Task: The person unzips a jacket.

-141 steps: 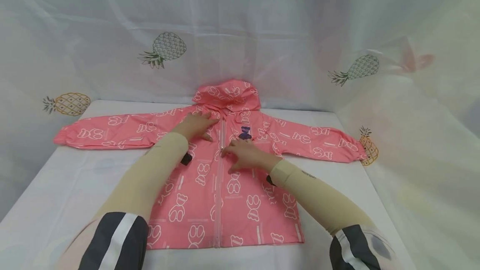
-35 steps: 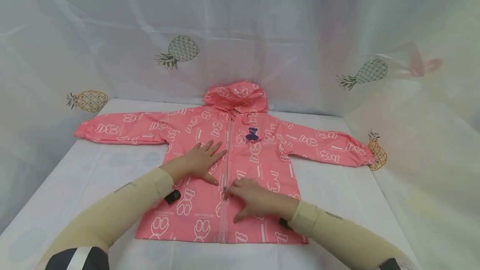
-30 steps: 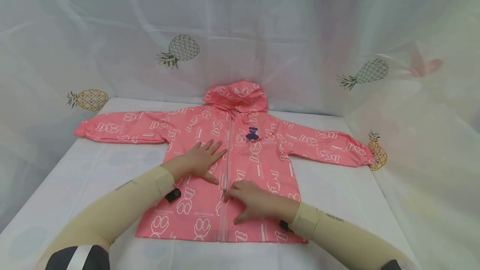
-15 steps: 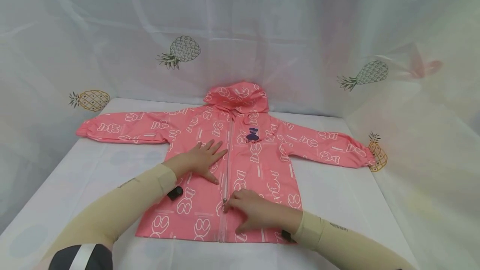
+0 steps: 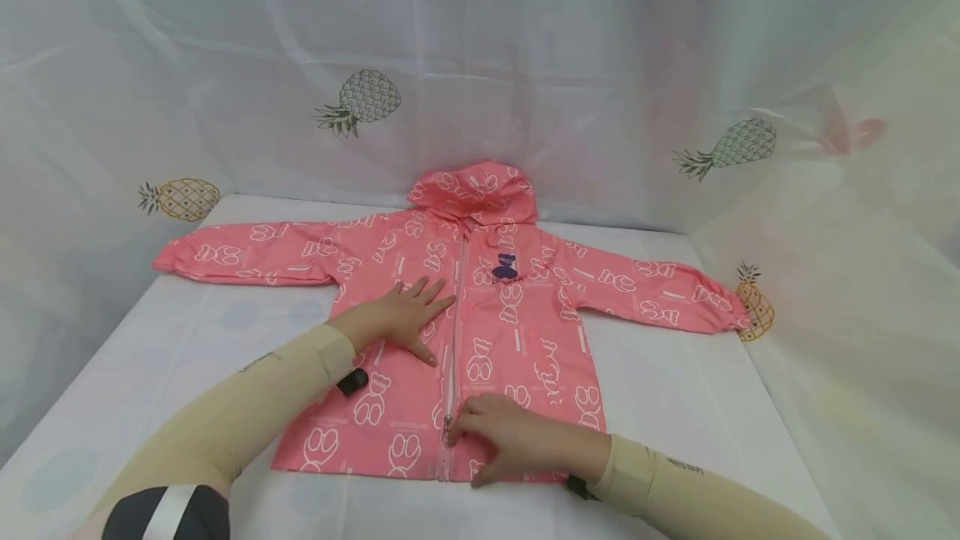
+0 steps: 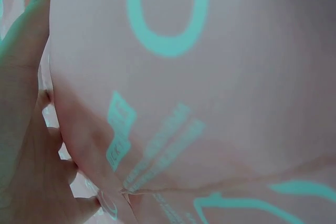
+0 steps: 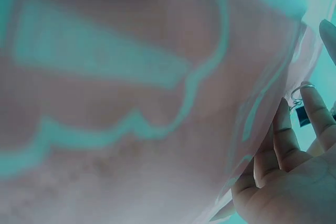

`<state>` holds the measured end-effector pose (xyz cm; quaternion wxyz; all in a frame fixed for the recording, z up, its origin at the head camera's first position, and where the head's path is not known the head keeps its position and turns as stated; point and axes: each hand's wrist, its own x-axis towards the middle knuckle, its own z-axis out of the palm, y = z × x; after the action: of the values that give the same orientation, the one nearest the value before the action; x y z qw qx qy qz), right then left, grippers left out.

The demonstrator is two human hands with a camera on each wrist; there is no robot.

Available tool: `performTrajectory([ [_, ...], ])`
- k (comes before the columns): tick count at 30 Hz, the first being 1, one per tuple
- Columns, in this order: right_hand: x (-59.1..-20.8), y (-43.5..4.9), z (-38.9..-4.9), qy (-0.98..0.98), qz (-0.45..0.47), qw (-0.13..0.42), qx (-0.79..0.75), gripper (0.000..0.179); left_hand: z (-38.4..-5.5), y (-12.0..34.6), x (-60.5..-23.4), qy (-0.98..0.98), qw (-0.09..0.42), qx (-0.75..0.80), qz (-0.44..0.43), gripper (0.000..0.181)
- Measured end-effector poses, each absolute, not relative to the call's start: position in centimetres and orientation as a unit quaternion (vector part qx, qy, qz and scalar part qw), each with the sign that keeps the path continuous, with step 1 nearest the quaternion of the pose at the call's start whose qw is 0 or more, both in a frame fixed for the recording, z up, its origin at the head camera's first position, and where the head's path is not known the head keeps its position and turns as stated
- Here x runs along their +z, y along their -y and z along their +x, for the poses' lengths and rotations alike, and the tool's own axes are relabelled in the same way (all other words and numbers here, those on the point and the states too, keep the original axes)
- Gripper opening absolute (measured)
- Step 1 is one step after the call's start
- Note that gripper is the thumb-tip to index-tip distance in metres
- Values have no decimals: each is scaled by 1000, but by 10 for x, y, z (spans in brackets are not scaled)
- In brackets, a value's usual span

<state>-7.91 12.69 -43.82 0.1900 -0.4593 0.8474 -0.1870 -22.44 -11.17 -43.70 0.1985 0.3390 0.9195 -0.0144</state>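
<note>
A pink hooded jacket [image 5: 517, 340] with white bear outlines lies front up, sleeves spread to both sides. Down its middle runs a zipper [image 5: 454, 332]; the metal zipper pull [image 5: 447, 421] is low, near the hem. My right hand [image 5: 502, 436] is at the pull, fingers bent; in the right wrist view the ring of the pull sits round one fingertip [image 7: 310, 95], with the thumb apart. My left hand [image 5: 405, 319] rests on the jacket's left front panel, fingers spread, beside the zipper. Jacket fabric fills most of the left wrist view, past my left palm [image 6: 26, 166].
The jacket lies on a white-covered table [image 5: 660, 390]. Behind and to the right hangs a pale curtain [image 5: 585, 90] printed with pineapples. The hood [image 5: 476, 194] lies close to the back edge. Small black blocks [image 5: 352, 382] are strapped at the wrists.
My right hand and the zipper pull have moved down the front, from chest height to near the hem. Over the longer span my left hand shifted lower; lately it holds its place.
</note>
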Motion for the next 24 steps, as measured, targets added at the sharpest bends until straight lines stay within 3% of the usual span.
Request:
performTrajectory([
  [9,-431,-128,-73,-836,-454,225,-208,45,-225,112,-439,-919,205,-14,338,117],
  [24,-432,-126,-67,-820,-505,204,-177,36,-225,113,-437,-916,212,-8,339,116],
])
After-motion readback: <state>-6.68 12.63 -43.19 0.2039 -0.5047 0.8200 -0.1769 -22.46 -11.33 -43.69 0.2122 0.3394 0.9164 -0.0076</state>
